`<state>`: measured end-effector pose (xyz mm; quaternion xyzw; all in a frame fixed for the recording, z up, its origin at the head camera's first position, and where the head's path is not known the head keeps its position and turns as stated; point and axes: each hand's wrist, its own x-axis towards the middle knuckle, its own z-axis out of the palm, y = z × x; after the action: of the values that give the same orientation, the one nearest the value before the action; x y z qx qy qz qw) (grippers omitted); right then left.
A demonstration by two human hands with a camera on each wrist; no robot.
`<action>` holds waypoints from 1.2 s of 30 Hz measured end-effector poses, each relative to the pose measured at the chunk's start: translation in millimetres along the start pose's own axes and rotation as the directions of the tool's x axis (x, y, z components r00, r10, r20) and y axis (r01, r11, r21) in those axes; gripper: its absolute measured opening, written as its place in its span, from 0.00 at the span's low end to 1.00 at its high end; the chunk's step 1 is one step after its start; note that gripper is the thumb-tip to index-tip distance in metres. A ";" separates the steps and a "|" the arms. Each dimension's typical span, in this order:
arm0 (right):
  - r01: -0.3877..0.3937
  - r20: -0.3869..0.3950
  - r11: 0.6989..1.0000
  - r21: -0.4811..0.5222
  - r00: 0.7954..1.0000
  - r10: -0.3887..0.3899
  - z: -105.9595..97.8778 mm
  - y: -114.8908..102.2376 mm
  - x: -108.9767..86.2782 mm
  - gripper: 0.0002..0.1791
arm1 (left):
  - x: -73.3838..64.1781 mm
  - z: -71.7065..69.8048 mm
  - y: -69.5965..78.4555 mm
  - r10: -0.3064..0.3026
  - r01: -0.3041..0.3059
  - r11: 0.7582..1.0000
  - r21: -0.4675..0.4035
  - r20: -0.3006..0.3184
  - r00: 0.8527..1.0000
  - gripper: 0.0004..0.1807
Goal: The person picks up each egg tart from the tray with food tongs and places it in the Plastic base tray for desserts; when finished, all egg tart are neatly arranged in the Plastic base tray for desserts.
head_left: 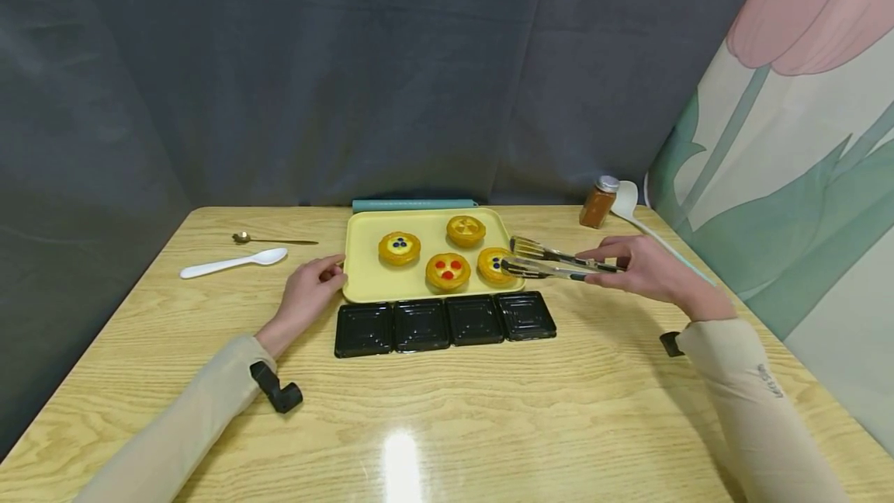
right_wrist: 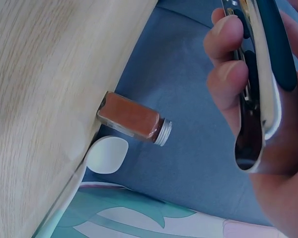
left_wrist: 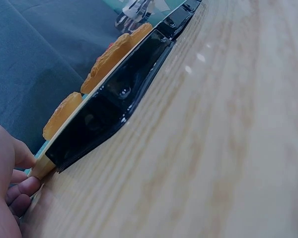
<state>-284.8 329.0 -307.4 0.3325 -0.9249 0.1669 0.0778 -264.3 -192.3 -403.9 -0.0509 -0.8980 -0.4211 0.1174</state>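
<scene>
A yellow tray [head_left: 363, 278] bears several tarts. My left hand [head_left: 310, 286] pinches its left edge, with thumb and fingers [left_wrist: 27, 187] at the near corner. From the right, my right hand [head_left: 646, 270] grips metal tongs [head_left: 548, 271] with dark handles. Their spread heads reach over the tray's right edge, overlapping a tart with blue berries [head_left: 489, 268]. Left of that lies a tart with red toppings [head_left: 448, 276]; behind is a plain yellow tart [head_left: 466, 231]. Another blue-berry tart [head_left: 400, 252] sits at the tray's left. The tongs' rounded rear end [right_wrist: 251, 153] shows beneath my fingers in the right wrist view.
A row of black plastic dishes [head_left: 421, 326] lies along the tray's front edge. Behind the tray is a teal box [head_left: 412, 205]. A brown spice jar [head_left: 598, 202] and white ladle [head_left: 626, 196] are back right; a white spoon [head_left: 233, 263] and small metal spoon [head_left: 279, 241] lie left.
</scene>
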 end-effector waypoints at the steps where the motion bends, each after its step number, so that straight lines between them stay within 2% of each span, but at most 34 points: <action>1: -0.009 0.009 1.000 0.010 1.000 0.009 -0.5 0.3 -0.2 0.17 | 0.1 0.1 -0.2 -0.001 0.001 1.000 0.001 -0.001 1.000 0.24; 14: -0.082 0.065 0.996 0.039 0.995 0.079 -5.5 -1.2 -0.5 0.19 | -0.1 0.2 -1.0 0.005 -0.005 1.000 0.001 -0.005 1.000 0.24; 24: -0.053 0.053 0.999 -0.006 0.997 0.053 -2.2 -1.4 1.7 0.19 | 0.6 -0.1 -1.3 0.008 -0.008 1.000 0.000 -0.001 1.000 0.24; 30: -0.073 0.068 0.997 0.025 0.995 0.071 2.1 -2.7 4.3 0.18 | -0.2 -0.7 -0.5 0.013 -0.013 1.000 -0.007 0.002 1.000 0.24; 36: -0.068 0.063 0.998 0.015 0.996 0.067 3.1 -6.5 4.8 0.17 | -1.6 -1.3 1.1 0.011 -0.011 1.000 -0.005 0.003 1.000 0.24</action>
<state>-284.4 320.3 -307.4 0.3067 -0.9362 0.1667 0.0402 -262.3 -192.5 -402.7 -0.0566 -0.8967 -0.4227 0.1182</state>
